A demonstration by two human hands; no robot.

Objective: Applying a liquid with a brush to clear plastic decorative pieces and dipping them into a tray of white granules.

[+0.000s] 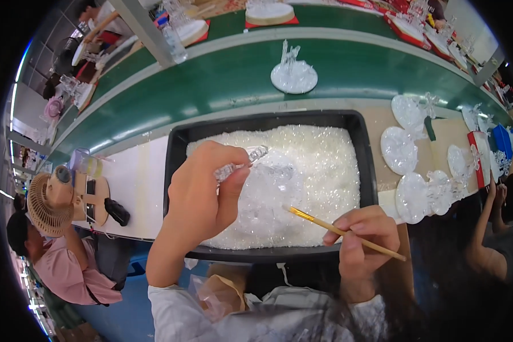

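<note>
A clear, ribbed piece sits in the left hand, pinched between thumb and fingers, toward eleven o'clock of the black tray's middle. Just beside it, near the tray's centre, a round white disc lies among the granules; the fingers hide much of the piece, so I cannot fairly tell whether the two are joined. The right hand, at four o'clock, grips a thin wooden brush, its tip pointing to ten o'clock, over the disc's edge. The tray holds sparkling white granules and stands on the counter. At nine o'clock are a clear cup and a fan; around three o'clock, more white discs; at twelve, a clear figure on a white base on the green belt.
</note>
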